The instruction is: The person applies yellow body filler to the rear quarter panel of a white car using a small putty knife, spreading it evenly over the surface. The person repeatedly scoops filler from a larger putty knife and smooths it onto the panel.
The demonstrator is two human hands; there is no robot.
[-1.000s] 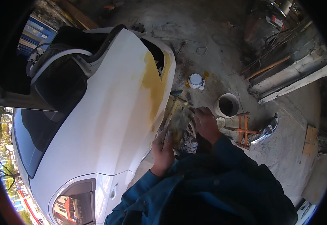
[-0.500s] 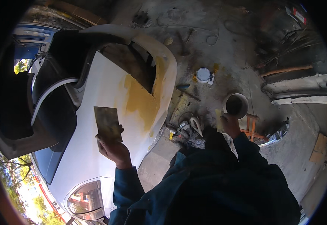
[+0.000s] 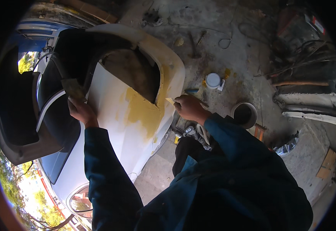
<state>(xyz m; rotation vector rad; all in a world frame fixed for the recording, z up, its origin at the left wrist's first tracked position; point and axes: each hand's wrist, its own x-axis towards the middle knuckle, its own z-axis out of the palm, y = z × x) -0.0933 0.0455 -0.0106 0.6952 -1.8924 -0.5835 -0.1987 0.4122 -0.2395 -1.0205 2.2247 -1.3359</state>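
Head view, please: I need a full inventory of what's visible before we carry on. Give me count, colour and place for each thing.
car: 1, white, left and centre
patch: 1 large, yellow, on the car's panel
plate: 1, dark grey-brown, in the left hand
scraper: 1, pale yellow, in the right hand
tin: 1, white with grey lid, on the floor
bucket: 1, pale, right of the right sleeve
wooden frame: 1, orange-brown, partly hidden below the bucket
cardboard: count unclear, brown, far right
trees: count unclear, green, outside, lower left
floor: 1, grey, stained
sleeves: 2, dark blue-green, lower half
hands: 2, bare, over the car and by its edge
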